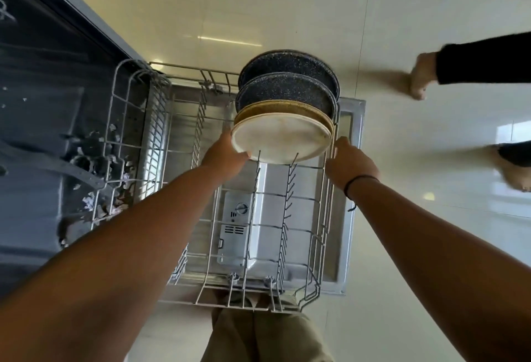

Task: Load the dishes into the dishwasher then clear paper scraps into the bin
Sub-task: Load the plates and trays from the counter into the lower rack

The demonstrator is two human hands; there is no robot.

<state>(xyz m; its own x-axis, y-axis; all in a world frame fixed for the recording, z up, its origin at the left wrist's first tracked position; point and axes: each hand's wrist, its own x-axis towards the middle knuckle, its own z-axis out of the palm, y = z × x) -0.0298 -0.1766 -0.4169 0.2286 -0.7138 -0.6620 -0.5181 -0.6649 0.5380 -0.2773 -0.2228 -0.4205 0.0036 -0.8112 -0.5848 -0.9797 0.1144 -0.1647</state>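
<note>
Four plates (pixel 283 137), no legible writing

The left hand (pixel 227 155) is gripping the rim of a cream plate (pixel 281 139) standing upright in the dishwasher rack (pixel 321 218). The right hand (pixel 349 160) is resting at the rack's edge just beside it. Three more plates (pixel 287 86) are standing behind it.

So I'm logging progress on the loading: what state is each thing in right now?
Rack: pulled out over the open door.
Four plates: upright in the tines.
White plate: nearest, left hand at its edge.
Right hand: on the rack's side wire.
Paper scraps: uncleared.
</note>
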